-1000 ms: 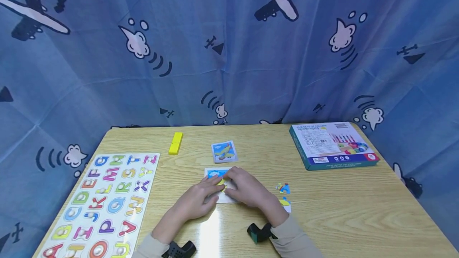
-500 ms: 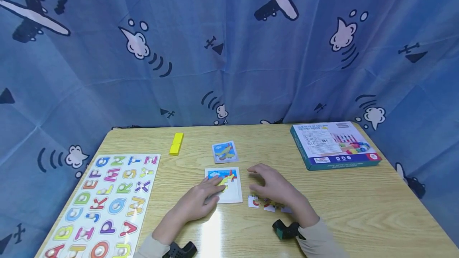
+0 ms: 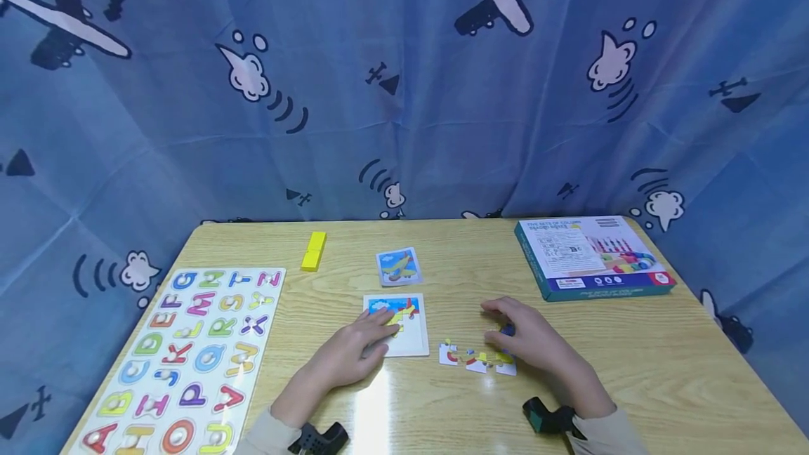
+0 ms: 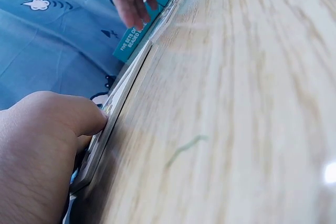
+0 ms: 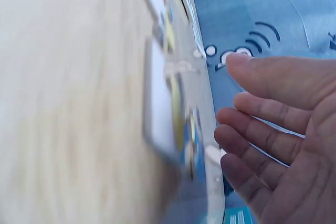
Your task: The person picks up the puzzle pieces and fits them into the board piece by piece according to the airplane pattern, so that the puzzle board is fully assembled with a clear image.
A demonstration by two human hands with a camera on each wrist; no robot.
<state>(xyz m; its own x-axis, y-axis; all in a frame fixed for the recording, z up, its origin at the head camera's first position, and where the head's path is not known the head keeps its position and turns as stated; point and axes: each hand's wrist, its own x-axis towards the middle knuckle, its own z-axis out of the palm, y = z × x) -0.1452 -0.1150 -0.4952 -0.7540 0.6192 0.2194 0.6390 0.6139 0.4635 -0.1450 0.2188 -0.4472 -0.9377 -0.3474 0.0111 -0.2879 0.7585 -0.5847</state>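
My left hand rests its fingers on the left part of a white-framed jigsaw board. Sky and part of a yellow and red plane fill the board's upper area; its lower right is bare white. To the right, my right hand hovers over loose jigsaw pieces, thumb and fingers spread apart. Nothing lies between them in the right wrist view, where a white-edged piece shows beside the fingertips. A blue piece is partly hidden by that hand. Behind the board lies a picture card of a yellow plane.
A white alphabet board with knobbed letters covers the table's left side. Two yellow tiles lie near the back edge. At the back right is a teal-sided box. A blue curtain hangs behind the table.
My right hand has left the jigsaw board and moved right, over the loose pieces. The board's upper right, with the plane's red part, has come into sight. My left hand stays put.
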